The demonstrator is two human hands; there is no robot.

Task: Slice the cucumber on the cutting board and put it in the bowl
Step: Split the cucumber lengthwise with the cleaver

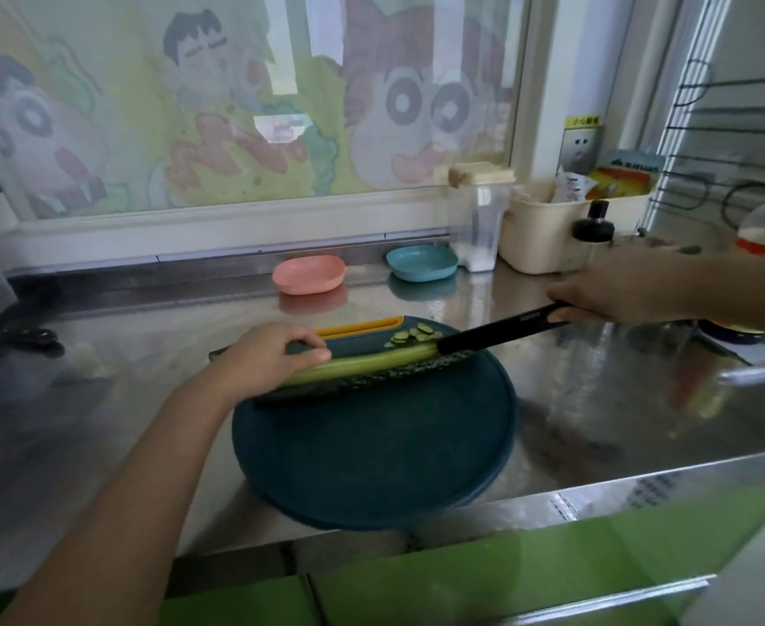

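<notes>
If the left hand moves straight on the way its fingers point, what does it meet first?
Probably the black knife, whose blade sits at the right end of the cucumber. The left hand grips the cucumber, fingers pointing right along it; depth is unclear.

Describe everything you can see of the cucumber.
The cucumber is long, with dark bumpy skin and a pale green cut face up. It lies across the far part of the blue cutting board. The left hand holds its left part; the black knife in the right hand meets its right end, beside thin slices.
</notes>
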